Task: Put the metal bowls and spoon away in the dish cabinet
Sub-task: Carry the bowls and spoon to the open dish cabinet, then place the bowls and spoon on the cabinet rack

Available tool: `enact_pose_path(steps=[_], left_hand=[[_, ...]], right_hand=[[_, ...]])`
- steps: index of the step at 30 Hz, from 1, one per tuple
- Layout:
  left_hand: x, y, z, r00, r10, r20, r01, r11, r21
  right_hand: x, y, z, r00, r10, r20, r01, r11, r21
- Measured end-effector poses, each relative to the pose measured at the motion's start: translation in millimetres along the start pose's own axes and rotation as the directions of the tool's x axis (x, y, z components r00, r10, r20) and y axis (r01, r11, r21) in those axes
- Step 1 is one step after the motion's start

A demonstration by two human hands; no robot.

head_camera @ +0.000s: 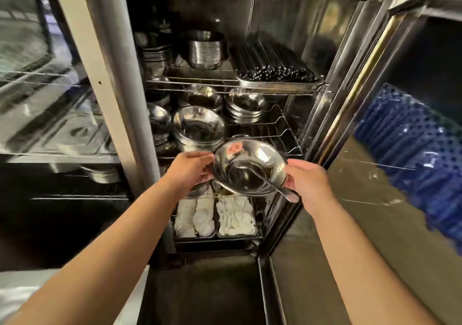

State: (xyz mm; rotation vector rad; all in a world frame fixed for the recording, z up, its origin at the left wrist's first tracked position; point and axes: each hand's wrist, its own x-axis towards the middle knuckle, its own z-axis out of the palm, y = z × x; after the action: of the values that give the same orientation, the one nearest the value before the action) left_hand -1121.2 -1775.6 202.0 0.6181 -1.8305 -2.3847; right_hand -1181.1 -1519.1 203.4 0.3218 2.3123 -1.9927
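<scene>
I hold a shiny metal bowl [246,159] in front of the open dish cabinet, level with its middle wire shelf [280,135]. My left hand [191,168] grips the bowl's left rim and my right hand [306,179] grips its right rim. A metal spoon [272,184] lies inside the bowl, its handle sticking out over the near right rim by my right fingers. It looks like more than one bowl nested together, though I cannot tell how many. On the middle shelf behind stands a stack of metal bowls [198,130].
The top shelf carries stacked small bowls [205,52] and a tray of dark chopsticks [275,70]. More bowl stacks [245,107] sit at the back of the middle shelf. White folded cloths [217,217] fill trays on the bottom shelf. The cabinet door [350,95] stands open at right; blue crates [412,150] beyond.
</scene>
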Motion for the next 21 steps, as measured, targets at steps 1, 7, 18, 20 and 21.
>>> enact_pose_path(steps=[1, 7, 18, 20, 21], left_hand=[[10, 1, 5, 1.0, -0.002, 0.012, 0.002, 1.0, 0.011], [82, -1, 43, 0.999, -0.037, 0.032, 0.035, 0.997, 0.074], [194, -16, 103, 0.996, -0.07, -0.062, 0.08, 0.978, 0.192], [210, -22, 109, 0.994, -0.087, -0.072, 0.099, 0.976, 0.192], [216, -23, 112, 0.993, -0.098, -0.064, 0.109, 0.975, 0.195]], right_hand=[[10, -1, 0, 1.0, 0.001, -0.012, -0.001, 1.0, -0.002], [87, -3, 1, 0.998, 0.038, -0.043, -0.04, 0.999, -0.034], [211, -10, 17, 0.991, 0.132, -0.036, -0.136, 0.977, -0.162], [226, -11, 18, 0.991, 0.135, -0.021, -0.136, 0.966, -0.218], [232, -10, 18, 0.99, 0.139, -0.024, -0.141, 0.961, -0.239]])
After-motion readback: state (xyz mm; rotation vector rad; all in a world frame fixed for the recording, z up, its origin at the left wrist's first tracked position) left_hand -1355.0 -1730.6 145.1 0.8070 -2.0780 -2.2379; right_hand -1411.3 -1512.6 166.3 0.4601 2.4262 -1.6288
